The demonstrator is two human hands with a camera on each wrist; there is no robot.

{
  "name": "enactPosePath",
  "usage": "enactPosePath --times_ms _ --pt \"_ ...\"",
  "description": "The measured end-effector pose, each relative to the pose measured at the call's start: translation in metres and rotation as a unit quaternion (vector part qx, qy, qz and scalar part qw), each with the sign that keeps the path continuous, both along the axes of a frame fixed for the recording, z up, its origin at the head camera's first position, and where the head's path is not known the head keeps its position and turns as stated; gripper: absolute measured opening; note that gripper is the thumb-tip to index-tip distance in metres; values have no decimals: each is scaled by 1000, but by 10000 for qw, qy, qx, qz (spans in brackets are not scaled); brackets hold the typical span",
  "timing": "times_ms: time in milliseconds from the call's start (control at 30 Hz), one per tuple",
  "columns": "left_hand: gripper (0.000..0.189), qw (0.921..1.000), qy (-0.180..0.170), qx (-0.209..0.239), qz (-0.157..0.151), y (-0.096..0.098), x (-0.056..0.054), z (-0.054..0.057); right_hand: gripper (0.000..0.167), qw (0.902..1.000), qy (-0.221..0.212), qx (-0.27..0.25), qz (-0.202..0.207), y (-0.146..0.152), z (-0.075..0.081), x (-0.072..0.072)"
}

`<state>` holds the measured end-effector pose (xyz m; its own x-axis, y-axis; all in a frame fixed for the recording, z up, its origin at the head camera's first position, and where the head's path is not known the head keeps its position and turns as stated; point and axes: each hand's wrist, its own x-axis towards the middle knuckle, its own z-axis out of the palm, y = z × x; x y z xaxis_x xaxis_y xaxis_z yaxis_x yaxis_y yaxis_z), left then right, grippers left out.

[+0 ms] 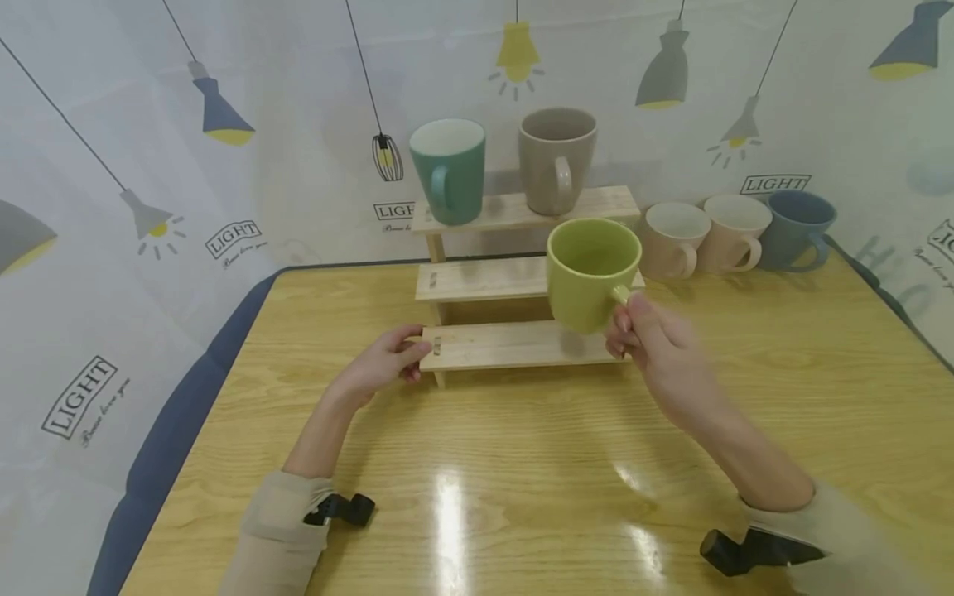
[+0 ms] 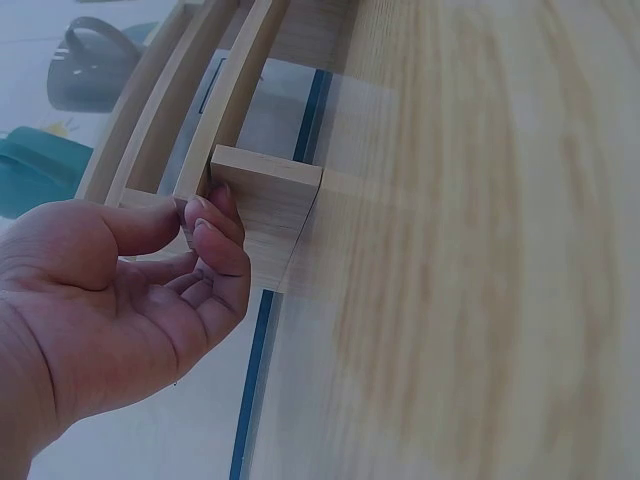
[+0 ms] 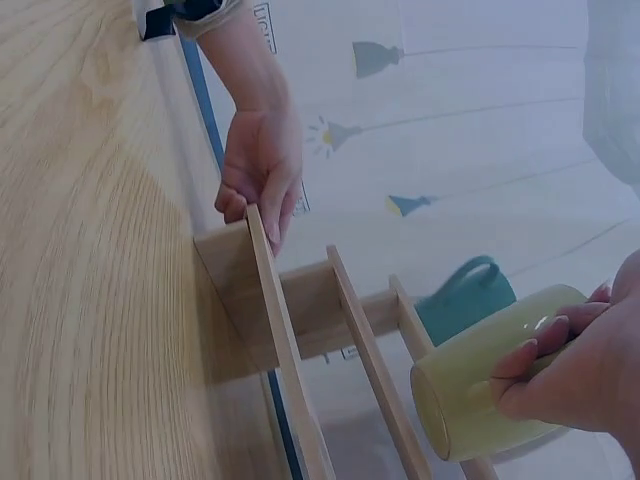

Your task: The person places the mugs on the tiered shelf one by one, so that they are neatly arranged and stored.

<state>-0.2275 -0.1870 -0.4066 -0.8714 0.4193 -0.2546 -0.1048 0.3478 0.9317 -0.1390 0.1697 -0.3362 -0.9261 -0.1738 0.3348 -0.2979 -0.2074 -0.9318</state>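
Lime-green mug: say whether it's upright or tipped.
Upright: in the head view, the lime-green mug opens upward, its handle in the right hand.

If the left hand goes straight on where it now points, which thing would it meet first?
The lowest shelf, immediately, at its left end: the left hand grips that end, so no gap seems left ahead.

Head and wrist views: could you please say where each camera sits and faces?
Head: head-worn, facing forward and down at the shelf; left hand and right hand show.
Left wrist: wrist-worn, facing the left hand gripping the shelf.
Right wrist: wrist-worn, facing the right hand and green mug; left hand shows.
The wrist views share the teal mug.
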Motion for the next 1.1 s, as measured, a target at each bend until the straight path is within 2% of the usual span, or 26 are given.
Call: enactPosePath --times_ms 167,333,533,800,967,1100 --pt "62 10000 -24 9 15 0 0 2 41 9998 -127 168 27 -20 0 -3" --pt "62 10000 -25 -8 30 -1 0 2 38 9996 -244 124 20 -41 -1 -10" --pt "62 10000 -11 -48 46 -2 0 1 38 9994 -109 320 -113 -64 -2 -15" --pt "62 10000 -5 -15 15 -1 0 2 37 9977 188 251 -593 -91 0 -25" --pt "62 10000 -1 20 2 0 0 2 36 9950 103 249 -957 -106 -4 -35" --pt "62 10000 12 46 -8 0 0 1 36 9941 59 302 -1039 -114 -6 -42"
